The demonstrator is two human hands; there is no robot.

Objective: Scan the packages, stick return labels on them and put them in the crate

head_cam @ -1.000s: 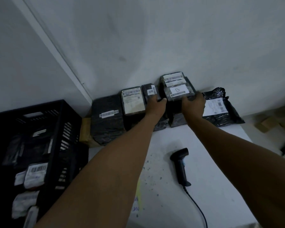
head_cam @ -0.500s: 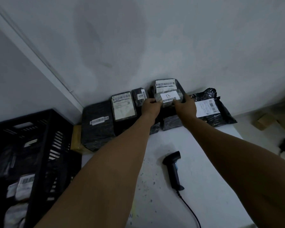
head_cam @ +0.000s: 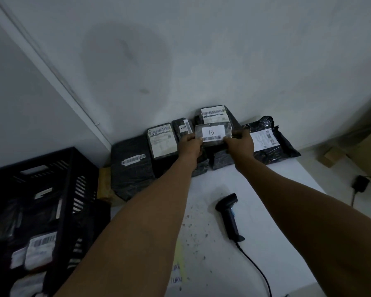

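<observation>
Head view, left to right. Black crate (head_cam: 68, 189) sits at far left beside the worktop (head_cam: 276, 243), already holding several labelled packages. Row of dark packages stands along the back wall: big flat one (head_cam: 131, 166) with a barcode strip, then a labelled one (head_cam: 162, 141), then a narrow one (head_cam: 182, 130).

Left hand (head_cam: 190, 144) grips the left end of the small package (head_cam: 213, 133), fingers curled round its edge. Package is held between both hands, lifted in front of the stacked package (head_cam: 214, 114) behind it; long axis runs left-right, white label with a handwritten mark and barcode facing the camera. Right hand (head_cam: 240, 144) pinches the right end, thumb on the front face. Both hands clamped on it, neither free. Whether the package rests on the parcels below or is clear of them cannot be told.

Key relation: scanner (head_cam: 229, 217) lies on the worktop nearer the person, below and between the forearms, slightly closer to the right arm, head pointing away toward the wall, cable trailing toward the near edge. Likely one hand must let go to take it, and the right looks the handier. Crate lies well to the left of the held package, so the left arm is nearer for the drop.

Crumpled black mailer bag (head_cam: 272, 144) with a label lies at right end of the row.
</observation>
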